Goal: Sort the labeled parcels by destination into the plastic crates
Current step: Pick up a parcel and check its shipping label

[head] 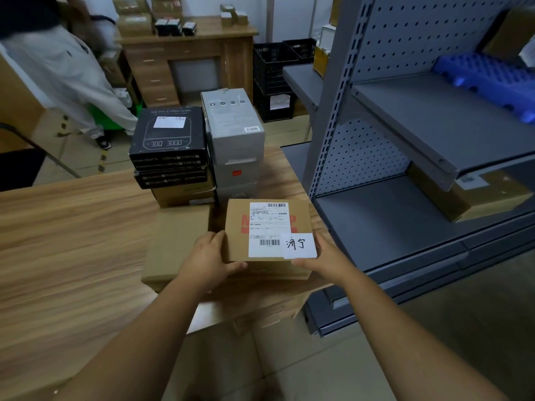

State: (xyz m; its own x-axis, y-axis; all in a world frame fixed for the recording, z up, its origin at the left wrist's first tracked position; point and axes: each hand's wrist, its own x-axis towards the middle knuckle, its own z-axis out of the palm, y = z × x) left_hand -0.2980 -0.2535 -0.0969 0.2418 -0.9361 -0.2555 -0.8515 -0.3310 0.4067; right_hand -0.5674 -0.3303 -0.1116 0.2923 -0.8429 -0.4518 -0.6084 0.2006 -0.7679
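On the wooden bench [58,227], two black coffee scale boxes [170,140] are stacked on a brown carton. Just beside them on the right is a pile of grey boxes [234,125]. Behind the bench, stacked black plastic crates [273,70] stand on the floor, one with a white sheet on its front; their contents cannot be seen. To the right, a grey metal shelf unit [434,117] holds a cardboard box [486,195] on a lower shelf and a blue plastic piece [489,79] higher up.

The labelled parcel [266,227], with a shipping label and a handwritten white note [299,246], is over flat cardboard boxes [173,241] at the bench's right end. Whether it rests on them cannot be told.

The left grip [208,260] clasps the parcel's near left corner, with its thumb along the near edge. The right grip [327,253] clasps the near right corner, with its thumb below the note.
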